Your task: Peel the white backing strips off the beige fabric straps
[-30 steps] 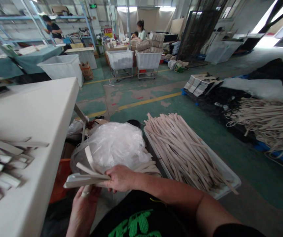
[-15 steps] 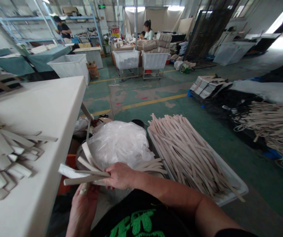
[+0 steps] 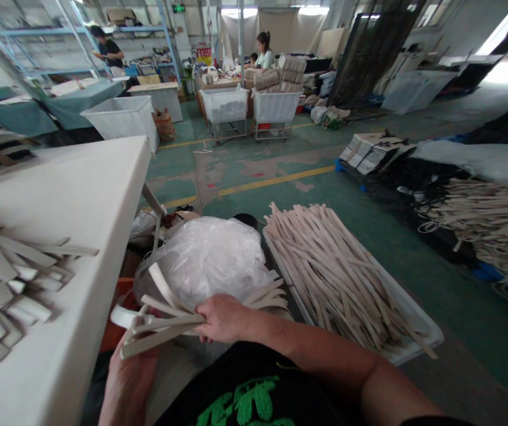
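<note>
My right hand [image 3: 222, 318] is closed round a bundle of pale beige strips [image 3: 165, 322] held in front of my lap. Below it, my left hand [image 3: 127, 381] cups the bundle's near ends, fingers curled against them. The strips fan out to the left and right of my right fist. Just behind the hands lies a crumpled clear plastic bag [image 3: 207, 257]. To the right stands a white tray [image 3: 413, 307] heaped with several long beige strips [image 3: 329, 269].
A white table [image 3: 71, 195] at left carries several cut strips [image 3: 5, 284] near its front edge. An orange crate [image 3: 114, 322] sits under it. More strips [image 3: 488, 225] lie on the floor at right. White bins [image 3: 123, 121] and two people are far behind.
My left hand has dropped lower and to the left under the bundle, and the strips' left ends have tilted downward. The right hand has kept its grip.
</note>
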The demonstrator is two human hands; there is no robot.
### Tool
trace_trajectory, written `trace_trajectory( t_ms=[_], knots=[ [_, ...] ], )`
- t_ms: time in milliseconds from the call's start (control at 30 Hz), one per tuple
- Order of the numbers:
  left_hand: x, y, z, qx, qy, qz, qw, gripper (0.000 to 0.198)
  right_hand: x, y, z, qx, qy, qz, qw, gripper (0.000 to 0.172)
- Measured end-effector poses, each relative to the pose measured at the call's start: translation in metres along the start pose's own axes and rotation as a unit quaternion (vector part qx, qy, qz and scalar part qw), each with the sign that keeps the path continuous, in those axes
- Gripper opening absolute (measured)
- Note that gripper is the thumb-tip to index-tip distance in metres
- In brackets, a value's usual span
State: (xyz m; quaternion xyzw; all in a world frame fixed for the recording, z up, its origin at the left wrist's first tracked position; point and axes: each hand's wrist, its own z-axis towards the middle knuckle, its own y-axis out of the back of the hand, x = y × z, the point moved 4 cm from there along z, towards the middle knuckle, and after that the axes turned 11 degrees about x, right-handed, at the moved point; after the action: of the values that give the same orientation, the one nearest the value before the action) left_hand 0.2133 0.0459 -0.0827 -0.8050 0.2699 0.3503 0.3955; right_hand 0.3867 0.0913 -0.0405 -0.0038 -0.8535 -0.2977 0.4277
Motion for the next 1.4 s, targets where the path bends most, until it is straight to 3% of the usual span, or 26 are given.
trace_trajectory(
  t_ms=[167, 300, 400, 500, 600, 700, 767, 933, 1133, 1233, 1300, 1400],
  knots=[
    [0.019, -0.01, -0.007, 0.047, 0.05, -0.004, 0.998, 0.027, 0.001, 0.001, 0.003, -0.068, 0.004, -0.013, 0.998, 0.028],
    [0.005, -0.005, 0.0, 0.009, 0.008, -0.002, 1.0, 0.01, -0.005, 0.0, 0.002, -0.019, 0.006, 0.013, 1.0, 0.025],
    [0.002, -0.004, 0.001, -0.011, 0.011, 0.004, 1.0, 0.007, -0.01, -0.001, 0.0, -0.025, -0.011, 0.01, 1.0, 0.02],
    [0.017, -0.014, -0.006, 0.045, 0.051, 0.015, 0.998, 0.009, -0.011, 0.001, 0.002, -0.055, -0.012, 0.047, 0.997, 0.027],
    [0.02, -0.017, -0.006, 0.082, 0.049, 0.014, 0.995, 0.018, -0.012, 0.002, 0.002, -0.026, -0.002, 0.097, 0.995, 0.026],
    [0.009, -0.008, 0.001, 0.032, 0.025, 0.009, 0.999, 0.018, -0.016, 0.002, -0.002, 0.019, 0.005, 0.09, 0.996, 0.02],
    [0.007, -0.005, 0.002, 0.018, 0.028, 0.014, 0.999, 0.018, -0.017, 0.002, -0.004, 0.01, 0.002, 0.079, 0.997, 0.019],
    [0.028, -0.021, -0.009, 0.11, 0.066, 0.036, 0.991, 0.034, -0.016, 0.001, 0.002, -0.045, -0.007, 0.122, 0.992, 0.027],
    [0.008, -0.006, 0.005, 0.027, 0.038, 0.004, 0.999, 0.023, -0.024, 0.003, -0.008, 0.011, 0.0, 0.125, 0.992, 0.019],
    [0.014, -0.009, 0.001, 0.045, 0.047, 0.018, 0.998, 0.029, -0.024, 0.002, -0.012, -0.011, -0.021, 0.105, 0.994, 0.018],
    [0.026, -0.016, -0.007, 0.088, 0.064, 0.042, 0.993, 0.036, -0.022, 0.002, -0.01, -0.032, -0.02, 0.111, 0.993, 0.022],
    [0.037, -0.02, -0.015, 0.102, 0.077, 0.068, 0.989, 0.043, -0.026, 0.003, -0.001, -0.086, 0.003, 0.171, 0.981, 0.026]
  ],
)
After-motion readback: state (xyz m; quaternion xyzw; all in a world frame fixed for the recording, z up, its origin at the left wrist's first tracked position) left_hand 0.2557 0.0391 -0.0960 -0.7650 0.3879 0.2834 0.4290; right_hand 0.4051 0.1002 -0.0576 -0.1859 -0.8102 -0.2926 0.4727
